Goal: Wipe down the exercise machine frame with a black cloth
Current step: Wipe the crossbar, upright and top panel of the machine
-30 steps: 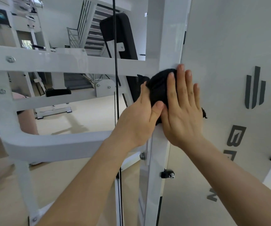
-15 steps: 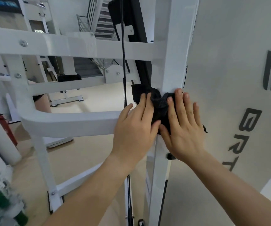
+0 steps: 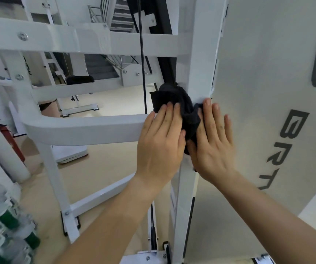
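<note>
A bunched black cloth (image 3: 180, 105) is wrapped round the white upright post (image 3: 202, 60) of the exercise machine frame, where a curved crossbar (image 3: 84, 128) joins it. My left hand (image 3: 160, 143) presses the cloth's left side with straight fingers. My right hand (image 3: 213, 140) presses its right side, fingers flat and reaching up the post's edge. Part of the cloth is hidden under both palms.
A grey shroud panel (image 3: 267, 111) with dark lettering fills the right. A thin black cable (image 3: 142, 69) runs down just left of the post. Other white machines, a staircase (image 3: 119, 18), a red extinguisher (image 3: 10, 141) and bottles (image 3: 3, 225) stand on the left.
Both hands and the cloth have slid down the post, from the upper crossbar joint to the lower curved crossbar. The camera has tilted down with them.
</note>
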`<state>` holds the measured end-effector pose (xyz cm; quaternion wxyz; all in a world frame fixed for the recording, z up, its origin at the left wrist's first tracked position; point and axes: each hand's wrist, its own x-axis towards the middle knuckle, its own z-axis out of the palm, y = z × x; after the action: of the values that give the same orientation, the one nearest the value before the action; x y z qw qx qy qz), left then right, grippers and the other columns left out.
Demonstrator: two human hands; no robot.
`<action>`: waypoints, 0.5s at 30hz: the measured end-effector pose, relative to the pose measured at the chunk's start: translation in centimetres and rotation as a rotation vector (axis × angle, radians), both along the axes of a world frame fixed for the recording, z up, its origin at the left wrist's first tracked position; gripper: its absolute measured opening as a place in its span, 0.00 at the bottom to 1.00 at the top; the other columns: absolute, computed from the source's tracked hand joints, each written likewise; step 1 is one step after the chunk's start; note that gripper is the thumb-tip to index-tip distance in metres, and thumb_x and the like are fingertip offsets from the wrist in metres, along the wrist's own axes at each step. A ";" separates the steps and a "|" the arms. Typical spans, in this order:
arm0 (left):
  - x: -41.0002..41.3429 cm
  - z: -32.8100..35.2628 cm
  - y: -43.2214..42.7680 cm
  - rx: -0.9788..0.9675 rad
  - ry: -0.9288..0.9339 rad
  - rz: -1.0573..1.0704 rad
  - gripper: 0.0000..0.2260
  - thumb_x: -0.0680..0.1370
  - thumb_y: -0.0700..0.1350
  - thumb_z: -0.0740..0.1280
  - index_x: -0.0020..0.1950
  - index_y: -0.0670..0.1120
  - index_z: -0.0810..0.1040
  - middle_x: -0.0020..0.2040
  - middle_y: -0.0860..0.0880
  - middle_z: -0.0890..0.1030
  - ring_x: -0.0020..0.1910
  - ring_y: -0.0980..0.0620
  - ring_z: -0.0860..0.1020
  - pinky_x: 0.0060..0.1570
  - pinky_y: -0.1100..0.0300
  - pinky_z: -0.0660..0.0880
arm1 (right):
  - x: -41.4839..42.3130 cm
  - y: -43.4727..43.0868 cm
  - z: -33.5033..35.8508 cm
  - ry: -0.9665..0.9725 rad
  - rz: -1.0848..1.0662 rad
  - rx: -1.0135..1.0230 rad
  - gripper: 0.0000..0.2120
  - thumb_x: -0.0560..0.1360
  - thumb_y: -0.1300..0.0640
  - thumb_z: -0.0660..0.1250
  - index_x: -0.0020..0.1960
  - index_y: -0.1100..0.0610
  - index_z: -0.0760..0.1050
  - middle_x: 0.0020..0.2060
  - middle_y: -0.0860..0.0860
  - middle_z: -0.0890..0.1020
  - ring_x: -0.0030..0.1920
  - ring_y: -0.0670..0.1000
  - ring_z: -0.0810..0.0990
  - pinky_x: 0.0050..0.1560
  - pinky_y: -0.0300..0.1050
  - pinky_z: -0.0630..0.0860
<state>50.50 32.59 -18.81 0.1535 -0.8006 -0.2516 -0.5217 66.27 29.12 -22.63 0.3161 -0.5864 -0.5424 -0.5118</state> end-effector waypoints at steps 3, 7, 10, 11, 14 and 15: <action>-0.7 -1.3 0.8 0.128 0.002 0.005 0.16 0.84 0.42 0.62 0.70 0.40 0.76 0.70 0.42 0.76 0.72 0.44 0.72 0.74 0.44 0.64 | -0.1 1.0 1.1 0.024 0.014 0.000 0.31 0.83 0.51 0.51 0.81 0.61 0.45 0.81 0.56 0.44 0.81 0.57 0.47 0.79 0.56 0.45; -1.2 -4.6 0.9 0.203 0.037 0.027 0.15 0.82 0.41 0.63 0.69 0.46 0.78 0.71 0.47 0.75 0.75 0.41 0.68 0.74 0.42 0.63 | -0.2 0.3 -2.7 0.026 0.008 -0.081 0.31 0.83 0.50 0.51 0.81 0.62 0.48 0.81 0.58 0.45 0.80 0.58 0.48 0.79 0.56 0.47; -1.1 -6.8 0.9 0.180 0.134 0.089 0.19 0.82 0.41 0.61 0.73 0.48 0.74 0.75 0.47 0.71 0.78 0.41 0.61 0.76 0.43 0.57 | -0.1 -0.4 -5.2 -0.017 -0.029 -0.130 0.29 0.84 0.49 0.52 0.80 0.61 0.54 0.81 0.58 0.48 0.80 0.59 0.50 0.79 0.57 0.49; -0.9 -7.3 1.0 0.161 0.148 0.106 0.21 0.81 0.41 0.60 0.75 0.49 0.72 0.76 0.47 0.69 0.79 0.41 0.60 0.76 0.43 0.56 | 0.0 -0.4 -5.3 -0.011 -0.032 -0.132 0.29 0.84 0.49 0.53 0.80 0.61 0.55 0.81 0.58 0.48 0.80 0.58 0.51 0.79 0.57 0.49; -0.7 -8.8 0.6 0.042 0.160 0.087 0.26 0.79 0.42 0.63 0.78 0.48 0.66 0.78 0.47 0.66 0.79 0.40 0.57 0.77 0.43 0.53 | -0.1 -0.8 -5.0 -0.022 -0.043 -0.123 0.30 0.83 0.47 0.56 0.80 0.62 0.56 0.80 0.59 0.51 0.80 0.58 0.52 0.78 0.58 0.51; -0.7 -9.4 0.1 -0.019 0.162 0.057 0.28 0.78 0.42 0.64 0.78 0.48 0.64 0.78 0.46 0.66 0.79 0.40 0.57 0.77 0.42 0.54 | -0.1 -1.0 -5.0 -0.039 -0.041 -0.117 0.32 0.83 0.47 0.58 0.80 0.62 0.55 0.80 0.59 0.52 0.80 0.58 0.53 0.78 0.58 0.52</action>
<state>49.83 32.68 -28.19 0.1805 -0.8342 -0.2658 -0.4482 66.20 28.09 -27.60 0.2602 -0.6047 -0.5653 -0.4970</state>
